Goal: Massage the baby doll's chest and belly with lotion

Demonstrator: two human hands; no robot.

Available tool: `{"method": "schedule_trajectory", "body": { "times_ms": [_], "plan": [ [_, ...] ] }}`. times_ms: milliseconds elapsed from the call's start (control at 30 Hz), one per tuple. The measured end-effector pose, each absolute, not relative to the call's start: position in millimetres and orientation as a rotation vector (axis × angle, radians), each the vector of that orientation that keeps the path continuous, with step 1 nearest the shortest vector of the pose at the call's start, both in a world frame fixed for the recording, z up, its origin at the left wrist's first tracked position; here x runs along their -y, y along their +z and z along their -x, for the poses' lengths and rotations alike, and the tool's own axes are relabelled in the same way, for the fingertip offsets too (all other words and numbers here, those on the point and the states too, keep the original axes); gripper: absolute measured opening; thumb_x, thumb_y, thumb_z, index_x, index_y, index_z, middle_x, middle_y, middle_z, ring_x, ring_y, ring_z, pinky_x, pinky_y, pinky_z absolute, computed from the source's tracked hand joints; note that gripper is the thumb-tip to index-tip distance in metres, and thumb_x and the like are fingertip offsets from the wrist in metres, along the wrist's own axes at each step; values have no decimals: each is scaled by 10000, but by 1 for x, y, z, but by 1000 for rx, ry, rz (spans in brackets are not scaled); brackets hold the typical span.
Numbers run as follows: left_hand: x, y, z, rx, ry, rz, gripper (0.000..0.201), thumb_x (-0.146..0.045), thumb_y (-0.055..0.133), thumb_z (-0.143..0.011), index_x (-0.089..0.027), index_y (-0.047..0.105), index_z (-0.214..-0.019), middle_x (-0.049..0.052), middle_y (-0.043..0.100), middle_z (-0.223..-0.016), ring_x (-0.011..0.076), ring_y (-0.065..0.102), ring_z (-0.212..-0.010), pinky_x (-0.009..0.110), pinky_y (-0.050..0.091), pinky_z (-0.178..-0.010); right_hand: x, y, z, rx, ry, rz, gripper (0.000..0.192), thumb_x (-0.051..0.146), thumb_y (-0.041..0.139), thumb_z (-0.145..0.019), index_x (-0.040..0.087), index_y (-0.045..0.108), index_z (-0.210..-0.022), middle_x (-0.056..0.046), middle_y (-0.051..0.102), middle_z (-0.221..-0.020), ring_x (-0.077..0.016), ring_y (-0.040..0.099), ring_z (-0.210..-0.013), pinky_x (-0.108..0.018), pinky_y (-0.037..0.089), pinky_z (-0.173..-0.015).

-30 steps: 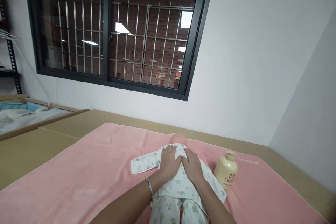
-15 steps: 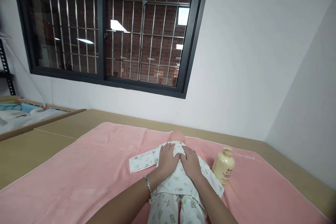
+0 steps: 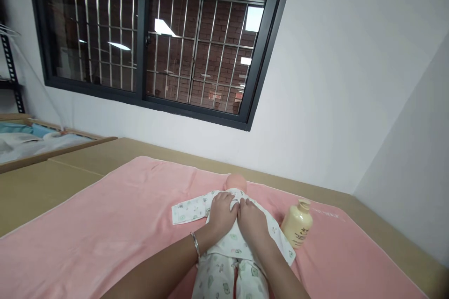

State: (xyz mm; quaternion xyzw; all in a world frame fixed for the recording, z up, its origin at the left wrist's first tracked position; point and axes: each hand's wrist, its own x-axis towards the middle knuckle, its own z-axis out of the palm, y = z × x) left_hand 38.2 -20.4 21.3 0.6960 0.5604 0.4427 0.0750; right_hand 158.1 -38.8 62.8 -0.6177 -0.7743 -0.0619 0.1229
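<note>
A baby doll (image 3: 236, 181) lies on its back on a pink towel (image 3: 115, 215), dressed in a white printed sleepsuit (image 3: 187, 210) with one sleeve spread out to the left. My left hand (image 3: 220, 214) and my right hand (image 3: 251, 220) rest side by side, palms down, on the doll's chest, fingers touching the suit near the collar. A silver bangle is on my left wrist. Only the top of the doll's head shows beyond my fingers.
A cream lotion bottle (image 3: 297, 224) lies tilted on the towel just right of the doll. The towel covers a tan surface (image 3: 38, 187) against a white wall. A barred window (image 3: 154, 37) is above. A wooden-framed cot (image 3: 35, 142) is far left.
Both hands have slid slightly up the doll's chest and closer together, toward the collar. The view has shifted a little.
</note>
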Motion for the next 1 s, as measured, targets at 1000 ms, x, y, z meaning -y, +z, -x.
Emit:
{"method": "schedule_trajectory", "body": {
  "times_ms": [1000],
  "plan": [
    [6,26,-32,-1826,1099,-2171,338,-366,504,-869,-182,652,-1111,116,668,-1105,286,581,-1085,409,426,-960,18,57,-168,2076,-37,1851,420,347,328,-965,147,650,-1145,-153,662,-1146,-285,583,-1111,-371,401,-931]
  ]
}}
